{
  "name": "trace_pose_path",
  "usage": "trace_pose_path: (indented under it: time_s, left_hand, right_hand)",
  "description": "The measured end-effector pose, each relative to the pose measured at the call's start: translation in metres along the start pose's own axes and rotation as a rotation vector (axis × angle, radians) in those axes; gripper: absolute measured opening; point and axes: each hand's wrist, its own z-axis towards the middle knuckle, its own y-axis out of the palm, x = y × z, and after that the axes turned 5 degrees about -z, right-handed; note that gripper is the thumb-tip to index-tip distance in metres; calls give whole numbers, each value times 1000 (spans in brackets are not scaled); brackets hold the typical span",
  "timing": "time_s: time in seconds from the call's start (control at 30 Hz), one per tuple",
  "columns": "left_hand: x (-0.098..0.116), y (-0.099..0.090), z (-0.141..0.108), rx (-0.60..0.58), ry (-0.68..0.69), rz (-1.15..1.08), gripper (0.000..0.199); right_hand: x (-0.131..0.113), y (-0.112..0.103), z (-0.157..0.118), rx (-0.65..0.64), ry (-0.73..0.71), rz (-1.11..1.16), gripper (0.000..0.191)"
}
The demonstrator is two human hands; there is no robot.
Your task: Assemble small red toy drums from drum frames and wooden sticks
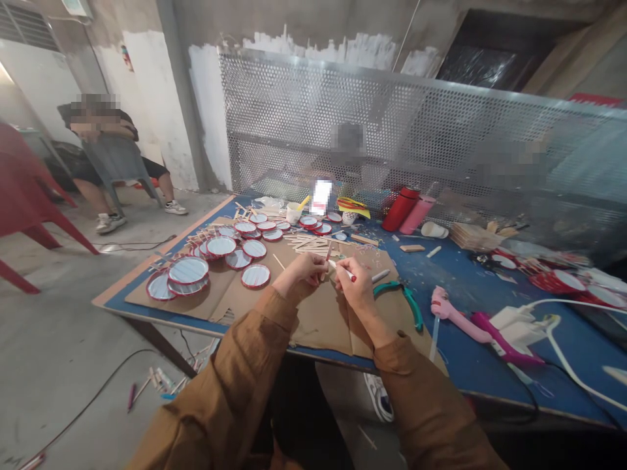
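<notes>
As left hand grips stick, right, pen

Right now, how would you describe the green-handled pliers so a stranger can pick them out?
On the blue table, find the brown cardboard sheet in front of the person. Just right of the person's right hand lie the pliers: the only tool there with curved green handles.

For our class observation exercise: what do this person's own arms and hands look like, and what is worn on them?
Both arms are covered in loose, wrinkled, tan-brown cloth: the left sleeve and the right sleeve. Both sleeves end short of the wrists. The left hand and right hand are bare, with no gloves.
</notes>
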Motion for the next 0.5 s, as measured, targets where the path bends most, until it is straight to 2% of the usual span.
trace_pose_path:
  time_s: [0.13, 0.33, 0.5]
  left_hand:
    - [-1, 0, 1, -3, -12, 8, 12]
    - [-2, -1, 1, -9, 20, 25, 12]
    - [-1, 0, -1, -6, 17, 35, 12]
  right_hand:
    - [1, 1, 1, 60, 3, 34, 20]
    - [2, 1, 1, 3, -30, -34, 21]
    - [1, 1, 1, 38, -4, -9, 22]
